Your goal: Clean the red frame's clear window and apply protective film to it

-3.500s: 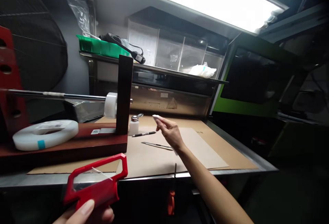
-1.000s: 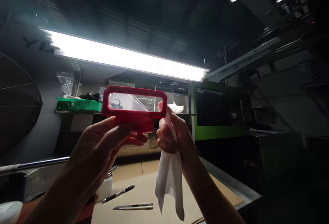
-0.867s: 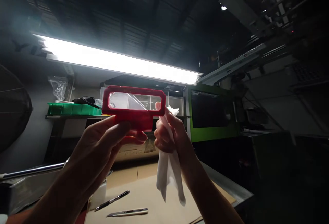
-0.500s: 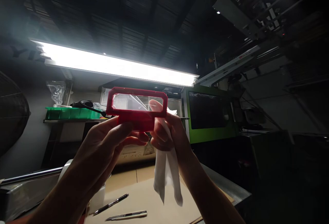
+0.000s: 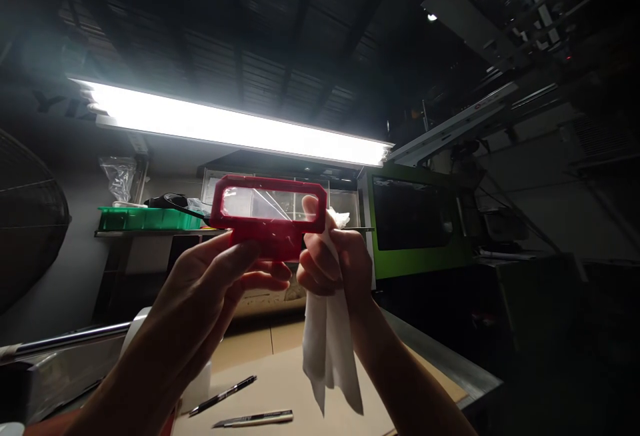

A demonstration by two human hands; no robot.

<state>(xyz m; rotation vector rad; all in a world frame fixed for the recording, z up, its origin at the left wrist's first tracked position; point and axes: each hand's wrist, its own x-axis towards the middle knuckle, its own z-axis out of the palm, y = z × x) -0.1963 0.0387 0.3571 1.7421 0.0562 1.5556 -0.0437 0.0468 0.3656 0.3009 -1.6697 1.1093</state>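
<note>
Your left hand (image 5: 210,283) has its fingers closed around the lower block of the red frame (image 5: 269,213), held up under the strip light (image 5: 230,126), while your right hand (image 5: 333,259), just beside its right end, has its fingers curled tight on a white cloth (image 5: 330,349) hanging above the tabletop (image 5: 280,373).

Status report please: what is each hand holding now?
Left hand grips red frame, raised. Right hand holds white cloth at frame's right end. Nothing blocking.

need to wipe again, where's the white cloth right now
In the head view the white cloth hangs from the right hand, just right of the red frame held up by the left hand.
</note>
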